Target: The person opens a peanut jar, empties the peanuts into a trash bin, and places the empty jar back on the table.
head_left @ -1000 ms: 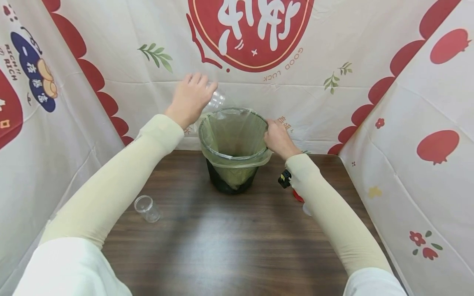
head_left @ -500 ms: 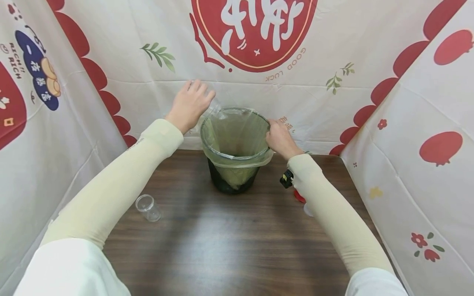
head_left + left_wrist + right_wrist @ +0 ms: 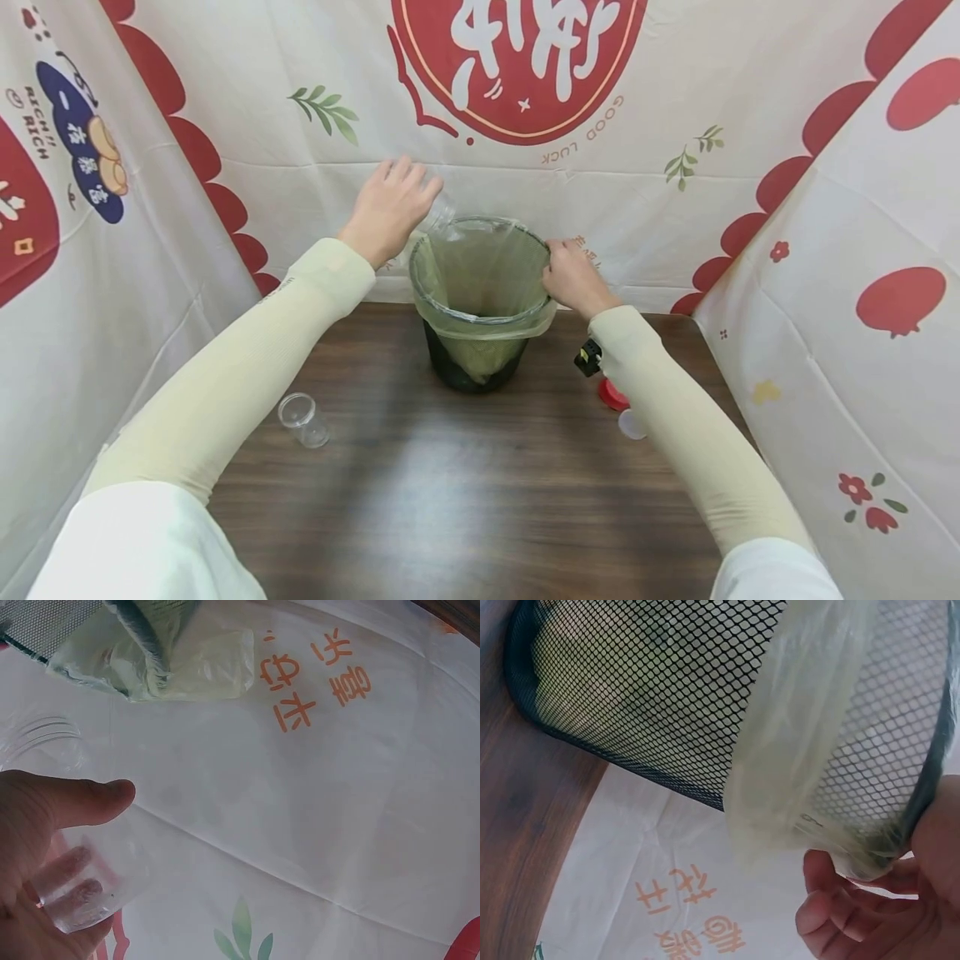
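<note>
My left hand holds a clear plastic jar at the bin's far left rim. Thumb and fingers wrap around the jar, and it tilts so that its threaded mouth points toward the bin. A black mesh waste bin, lined with a thin yellowish-green bag, stands on the table near the back cloth. The bag folds outward over the rim. My right hand grips the right side of that rim, with the thumb inside and the fingers under the folded bag edge in the right wrist view.
Another clear jar lies on its side at the left of the brown wooden table. By my right forearm lie a red lid and a translucent disc. Printed white cloth encloses the back and sides.
My left hand has come down slightly and brought the jar's mouth closer to the bin's rim. The right hand keeps its grip, while its forearm has shifted right, baring more of the red lid.
</note>
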Demonstrator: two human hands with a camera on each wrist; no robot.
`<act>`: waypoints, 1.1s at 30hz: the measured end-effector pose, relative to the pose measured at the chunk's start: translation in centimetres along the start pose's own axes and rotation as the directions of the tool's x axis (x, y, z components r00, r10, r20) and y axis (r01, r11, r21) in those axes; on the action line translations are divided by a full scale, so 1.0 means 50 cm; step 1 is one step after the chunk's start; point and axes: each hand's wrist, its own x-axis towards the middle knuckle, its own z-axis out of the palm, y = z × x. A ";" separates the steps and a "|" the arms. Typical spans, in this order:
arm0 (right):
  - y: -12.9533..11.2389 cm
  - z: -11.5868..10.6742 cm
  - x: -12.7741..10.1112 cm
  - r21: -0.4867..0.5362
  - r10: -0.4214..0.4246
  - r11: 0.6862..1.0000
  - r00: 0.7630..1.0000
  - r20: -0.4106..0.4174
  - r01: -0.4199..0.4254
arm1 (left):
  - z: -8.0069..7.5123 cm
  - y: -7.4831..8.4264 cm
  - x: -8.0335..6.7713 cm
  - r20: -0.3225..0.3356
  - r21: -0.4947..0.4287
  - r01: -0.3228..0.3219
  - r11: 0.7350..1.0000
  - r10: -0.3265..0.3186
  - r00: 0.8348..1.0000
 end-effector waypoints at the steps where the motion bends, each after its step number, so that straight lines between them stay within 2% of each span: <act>1: -0.001 -0.003 -0.001 -0.011 -0.004 1.000 1.000 0.004 0.004 | -0.002 0.001 0.000 -0.005 0.000 0.000 1.000 0.000 1.000; 9: -0.006 -0.040 -0.009 -0.075 0.009 0.997 0.999 0.045 -0.006 | -0.016 0.008 0.005 -0.063 0.004 -0.006 1.000 0.006 0.998; 20: -0.020 -0.090 -0.032 -0.114 0.007 0.994 0.998 0.055 0.000 | -0.046 0.021 0.004 -0.017 -0.024 0.031 0.999 -0.031 0.999; 25: -0.031 -0.105 -0.056 -0.099 -0.019 0.995 0.999 0.041 0.023 | -0.056 0.027 -0.007 -0.075 -0.071 0.046 0.996 -0.052 0.996; 33: -0.040 -0.106 -0.109 -0.092 -0.048 0.995 0.999 -0.004 0.047 | -0.057 0.035 -0.040 -0.178 -0.170 0.070 0.983 -0.100 0.979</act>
